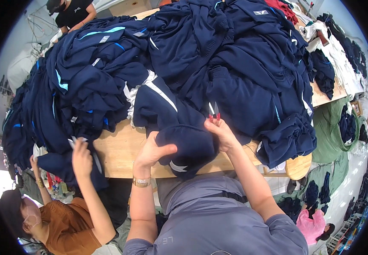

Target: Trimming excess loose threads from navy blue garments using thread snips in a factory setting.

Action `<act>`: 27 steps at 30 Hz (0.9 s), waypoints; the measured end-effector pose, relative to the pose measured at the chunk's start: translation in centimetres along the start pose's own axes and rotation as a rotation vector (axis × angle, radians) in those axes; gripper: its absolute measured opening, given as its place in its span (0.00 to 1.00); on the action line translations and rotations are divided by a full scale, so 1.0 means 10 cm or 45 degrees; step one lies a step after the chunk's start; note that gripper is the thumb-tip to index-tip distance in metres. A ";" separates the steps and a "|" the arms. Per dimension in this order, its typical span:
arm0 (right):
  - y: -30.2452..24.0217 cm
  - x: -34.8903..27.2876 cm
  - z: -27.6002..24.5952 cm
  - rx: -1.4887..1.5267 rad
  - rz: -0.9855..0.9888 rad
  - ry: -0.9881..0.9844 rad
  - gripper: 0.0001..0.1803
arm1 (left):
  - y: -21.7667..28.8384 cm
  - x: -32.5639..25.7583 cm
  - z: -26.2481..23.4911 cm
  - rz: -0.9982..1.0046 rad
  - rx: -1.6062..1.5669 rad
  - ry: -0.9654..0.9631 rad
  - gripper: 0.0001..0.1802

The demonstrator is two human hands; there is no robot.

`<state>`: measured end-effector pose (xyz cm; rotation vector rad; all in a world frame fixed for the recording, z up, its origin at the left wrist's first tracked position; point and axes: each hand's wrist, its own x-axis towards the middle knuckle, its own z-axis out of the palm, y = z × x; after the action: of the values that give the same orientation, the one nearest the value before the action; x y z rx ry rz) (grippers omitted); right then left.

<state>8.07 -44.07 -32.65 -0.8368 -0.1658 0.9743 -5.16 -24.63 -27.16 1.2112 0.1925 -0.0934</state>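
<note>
Barely started: left hand grips a navy garment, right hand pinches red thread snips at it; untrimmed navy pile just beyond both hands.

A wooden table is shown, largely covered by a heap of navy garments beyond and to either side of the grip. White fabric is seen among them, up and left of the grip. A co-worker in an orange top is seated low to the left, one hand laid on a navy piece. Another person in black stands at the far left corner. A green sack lies to the right.
</note>
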 end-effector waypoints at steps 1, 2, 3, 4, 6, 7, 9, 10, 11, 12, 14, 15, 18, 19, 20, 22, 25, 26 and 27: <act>-0.02 0.01 -0.02 0.137 0.075 -0.032 0.08 | 0.01 -0.01 0.04 -0.003 0.008 -0.004 0.14; -0.02 0.03 0.03 -0.070 0.081 0.131 0.10 | 0.03 -0.02 0.12 0.034 0.058 0.028 0.14; -0.01 0.06 0.01 -0.063 0.074 0.130 0.10 | 0.04 -0.04 0.17 0.071 0.109 0.060 0.15; 0.00 0.10 0.01 -0.622 -0.038 0.234 0.12 | 0.04 -0.06 0.16 0.083 0.146 0.051 0.18; -0.04 0.09 0.03 -1.266 -0.159 0.423 0.12 | 0.06 -0.10 0.20 0.104 0.257 0.125 0.18; -0.07 0.07 0.10 -1.261 -0.161 0.414 0.12 | 0.07 -0.12 0.22 0.130 0.353 0.206 0.19; -0.09 0.02 0.23 -0.667 -0.441 0.317 0.10 | 0.07 -0.13 0.21 0.102 0.360 0.179 0.21; -0.14 -0.03 0.31 -0.577 -0.435 0.232 0.08 | 0.03 -0.13 0.20 0.159 0.336 0.153 0.22; -0.19 -0.07 0.41 -0.568 -0.438 0.222 0.08 | -0.01 -0.12 0.19 0.216 0.312 0.127 0.24; -0.23 -0.11 0.50 -0.683 -0.417 0.100 0.09 | -0.03 -0.12 0.17 0.267 0.364 0.048 0.27; -0.23 -0.10 0.56 -0.945 -0.385 -0.030 0.10 | -0.10 -0.12 0.15 0.285 0.336 0.107 0.27; -0.19 -0.05 0.54 -0.939 -0.393 -0.030 0.10 | -0.15 -0.11 0.12 0.302 0.295 0.169 0.27; -0.23 0.00 0.57 -0.760 -0.248 0.038 0.08 | -0.13 -0.08 0.20 0.252 0.234 0.223 0.20; -0.23 0.01 0.52 -0.725 -0.273 0.075 0.07 | -0.11 -0.09 0.24 0.220 0.161 0.293 0.17; -0.22 0.01 0.49 -0.645 -0.371 0.106 0.07 | -0.11 -0.09 0.23 0.221 0.160 0.296 0.17; -0.20 0.01 0.48 -0.537 -0.580 0.209 0.09 | -0.11 -0.11 0.18 0.176 0.155 0.251 0.13; -0.21 -0.09 0.45 -0.260 -0.550 0.208 0.14 | -0.17 -0.13 0.14 0.230 0.155 0.281 0.10; -0.22 -0.15 0.43 -0.265 -0.546 0.206 0.14 | -0.18 -0.13 0.16 0.233 0.149 0.284 0.10; -0.22 -0.22 0.42 -0.306 -0.468 0.169 0.15 | -0.17 -0.13 0.19 0.236 0.170 0.324 0.10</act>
<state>6.24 -44.11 -27.68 -1.0449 -0.3149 0.5574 -6.57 -27.01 -27.86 1.3677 0.2980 0.2135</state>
